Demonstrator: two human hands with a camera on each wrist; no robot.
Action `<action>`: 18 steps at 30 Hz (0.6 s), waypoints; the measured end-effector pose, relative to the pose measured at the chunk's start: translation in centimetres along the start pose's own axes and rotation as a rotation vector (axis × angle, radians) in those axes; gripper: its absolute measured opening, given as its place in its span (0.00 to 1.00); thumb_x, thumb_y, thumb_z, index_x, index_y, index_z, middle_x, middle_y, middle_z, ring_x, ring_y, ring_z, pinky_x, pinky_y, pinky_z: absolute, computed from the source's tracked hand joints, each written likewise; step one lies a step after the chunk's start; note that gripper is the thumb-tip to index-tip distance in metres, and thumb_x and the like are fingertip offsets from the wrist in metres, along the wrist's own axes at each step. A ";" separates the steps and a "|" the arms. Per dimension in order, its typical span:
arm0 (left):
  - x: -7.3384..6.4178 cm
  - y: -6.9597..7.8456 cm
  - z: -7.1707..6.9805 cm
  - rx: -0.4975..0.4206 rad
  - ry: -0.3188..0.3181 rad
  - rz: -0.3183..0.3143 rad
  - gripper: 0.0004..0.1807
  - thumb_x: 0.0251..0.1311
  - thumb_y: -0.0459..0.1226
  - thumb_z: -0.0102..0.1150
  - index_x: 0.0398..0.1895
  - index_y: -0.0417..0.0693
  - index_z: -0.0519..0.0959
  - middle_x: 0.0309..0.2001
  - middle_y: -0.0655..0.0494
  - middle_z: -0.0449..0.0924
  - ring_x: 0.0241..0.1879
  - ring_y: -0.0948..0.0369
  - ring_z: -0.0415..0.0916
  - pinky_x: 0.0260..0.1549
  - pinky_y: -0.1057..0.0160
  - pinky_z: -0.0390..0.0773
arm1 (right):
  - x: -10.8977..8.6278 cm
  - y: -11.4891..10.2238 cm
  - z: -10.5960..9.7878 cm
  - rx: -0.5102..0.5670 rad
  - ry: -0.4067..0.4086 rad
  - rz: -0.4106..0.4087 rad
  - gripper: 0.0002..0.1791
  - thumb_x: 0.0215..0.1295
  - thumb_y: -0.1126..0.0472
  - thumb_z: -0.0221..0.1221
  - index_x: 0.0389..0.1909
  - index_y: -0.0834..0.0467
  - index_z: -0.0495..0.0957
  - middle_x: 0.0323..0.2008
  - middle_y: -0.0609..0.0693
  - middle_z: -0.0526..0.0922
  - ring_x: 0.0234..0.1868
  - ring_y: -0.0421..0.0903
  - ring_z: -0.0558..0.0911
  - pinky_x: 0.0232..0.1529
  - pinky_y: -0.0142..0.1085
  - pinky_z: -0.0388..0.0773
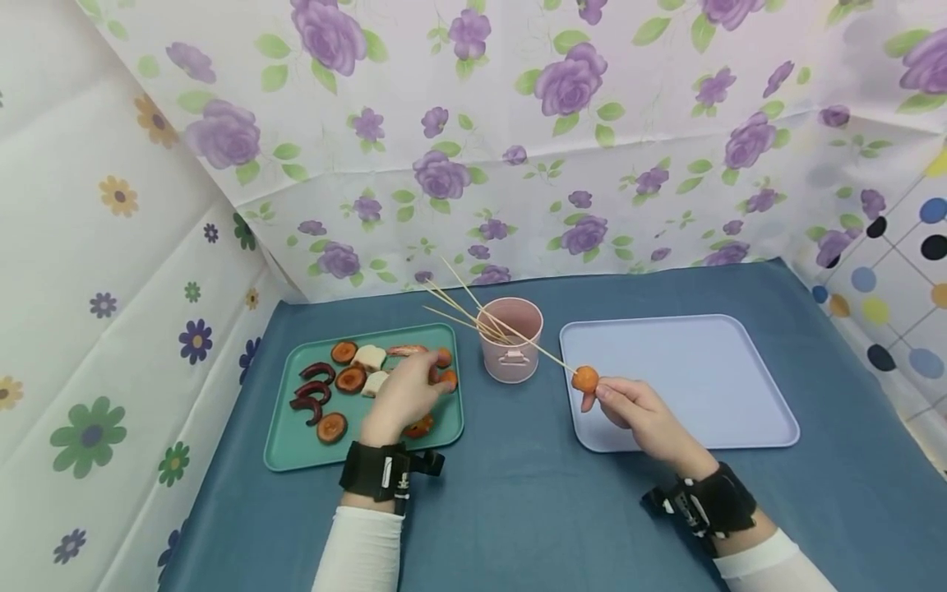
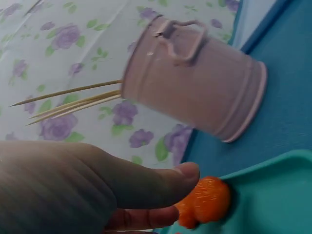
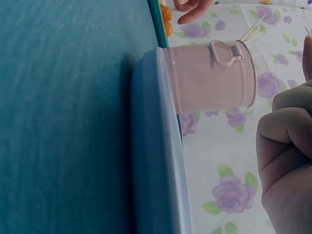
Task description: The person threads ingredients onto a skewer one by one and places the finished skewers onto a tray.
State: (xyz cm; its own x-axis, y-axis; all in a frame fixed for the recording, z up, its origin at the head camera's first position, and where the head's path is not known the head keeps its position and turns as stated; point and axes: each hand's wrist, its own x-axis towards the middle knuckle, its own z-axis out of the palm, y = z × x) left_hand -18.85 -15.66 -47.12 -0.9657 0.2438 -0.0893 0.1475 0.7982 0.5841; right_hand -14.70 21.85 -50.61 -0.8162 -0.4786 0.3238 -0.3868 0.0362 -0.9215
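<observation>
My right hand (image 1: 642, 415) grips a thin wooden skewer (image 1: 538, 349) near its lower end. An orange ball (image 1: 585, 379) is threaded on it, right by the fingertips, and its bare length slants up left across the pink bucket (image 1: 510, 372). My left hand (image 1: 405, 388) hovers over the right side of the green tray (image 1: 277, 448). In the left wrist view, its thumb and a finger are apart, close to the orange balls (image 2: 212, 199). From the right wrist view, those fingers show just above the balls, holding nothing.
On the green tray lie curved dark-red sausage pieces (image 1: 316, 371), round brown slices (image 1: 332, 427), white chunks (image 1: 369, 357) and a shrimp-like piece (image 1: 406, 350). Several skewers (image 1: 459, 310) lean out of the bucket. A pale lavender tray (image 1: 695, 370) lies at the right.
</observation>
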 end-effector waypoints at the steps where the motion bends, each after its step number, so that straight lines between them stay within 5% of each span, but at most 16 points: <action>1: 0.1 0.0 0.2 0.008 -0.009 0.001 0.21 0.73 0.38 0.70 0.66 0.45 0.81 0.33 0.54 0.76 0.28 0.56 0.73 0.31 0.54 0.71 | 0.0 0.0 0.0 0.003 -0.002 0.003 0.20 0.85 0.72 0.43 0.43 0.57 0.85 0.17 0.52 0.60 0.16 0.53 0.59 0.22 0.40 0.60; 12: 0.6 0.1 1.5 0.055 -0.036 -0.028 0.21 0.75 0.38 0.68 0.67 0.45 0.80 0.53 0.48 0.85 0.36 0.57 0.80 0.36 0.53 0.77 | -0.1 0.5 0.3 0.022 -0.039 0.011 0.21 0.85 0.72 0.43 0.43 0.58 0.85 0.18 0.53 0.60 0.16 0.51 0.60 0.20 0.40 0.59; 18: 0.5 0.0 1.6 0.078 -0.037 -0.045 0.17 0.73 0.39 0.70 0.60 0.46 0.79 0.37 0.50 0.82 0.28 0.55 0.75 0.28 0.54 0.71 | -0.1 0.5 0.4 0.032 -0.046 0.017 0.21 0.85 0.71 0.42 0.43 0.58 0.85 0.17 0.53 0.60 0.16 0.50 0.60 0.20 0.40 0.59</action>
State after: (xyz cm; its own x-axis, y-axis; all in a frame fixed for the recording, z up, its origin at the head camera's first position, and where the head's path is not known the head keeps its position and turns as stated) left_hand -18.97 -14.63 -48.46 -0.9634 0.2256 -0.1448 0.1214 0.8487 0.5147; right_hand -14.66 21.56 -51.17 -0.8015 -0.5182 0.2985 -0.3585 0.0167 -0.9334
